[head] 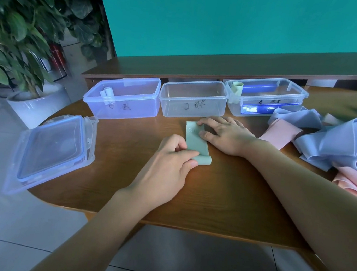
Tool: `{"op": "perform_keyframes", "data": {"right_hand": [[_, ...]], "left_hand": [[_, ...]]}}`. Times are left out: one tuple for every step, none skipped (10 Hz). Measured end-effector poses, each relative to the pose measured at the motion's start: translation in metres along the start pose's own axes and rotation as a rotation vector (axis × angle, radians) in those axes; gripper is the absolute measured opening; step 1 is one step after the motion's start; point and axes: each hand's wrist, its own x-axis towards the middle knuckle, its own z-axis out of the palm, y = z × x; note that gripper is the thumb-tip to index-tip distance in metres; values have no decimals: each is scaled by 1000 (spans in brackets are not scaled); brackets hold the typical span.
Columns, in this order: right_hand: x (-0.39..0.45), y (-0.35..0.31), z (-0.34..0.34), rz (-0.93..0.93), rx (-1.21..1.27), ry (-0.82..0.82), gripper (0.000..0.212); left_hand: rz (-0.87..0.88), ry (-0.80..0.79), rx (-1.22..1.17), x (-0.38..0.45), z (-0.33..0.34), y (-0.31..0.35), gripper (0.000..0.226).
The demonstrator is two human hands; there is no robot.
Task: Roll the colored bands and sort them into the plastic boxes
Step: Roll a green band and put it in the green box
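A pale green band (196, 142) lies flat on the wooden table (222, 193), its near end curled into a small roll. My left hand (171, 162) pinches that rolled end between thumb and fingers. My right hand (225, 134) rests on the band's far end, fingers spread and pressing it down. Behind stand three clear plastic boxes: the left box (122, 100) holds a small white roll, the middle box (192, 100) shows nothing inside, and the right box (265, 97) holds a blue roll and a pale roll.
A pile of loose blue and pink bands (334, 144) fills the table's right side. Box lids (51, 152) lie stacked at the left edge, overhanging it. A potted plant (20, 35) stands on the floor at far left. A raised wooden ledge runs behind the boxes.
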Motion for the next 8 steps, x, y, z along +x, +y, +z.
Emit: {"op": "perform_keyframes", "data": {"right_hand": [[0, 0, 0, 0, -6, -5, 47], [0, -1, -1, 0, -6, -9, 48], [0, -1, -1, -1, -8, -9, 48], [0, 0, -1, -5, -5, -6, 48], [-1, 0, 0, -6, 0, -4, 48], [-1, -1, -1, -4, -3, -6, 49], [-2, -1, -1, -4, 2, -5, 49], [-2, -1, -1, -7, 7, 1, 48]], "left_hand": [[-9, -33, 13, 1, 1, -2, 34], [-15, -59, 0, 4, 0, -2, 34], [-16, -69, -44, 8, 0, -3, 34], [16, -18, -54, 11, -2, -4, 34], [56, 45, -10, 11, -3, -4, 19], [72, 75, 84, 12, 0, -5, 12], [66, 81, 106, 15, 4, -4, 21], [26, 52, 83, 19, 6, -4, 40]]}}
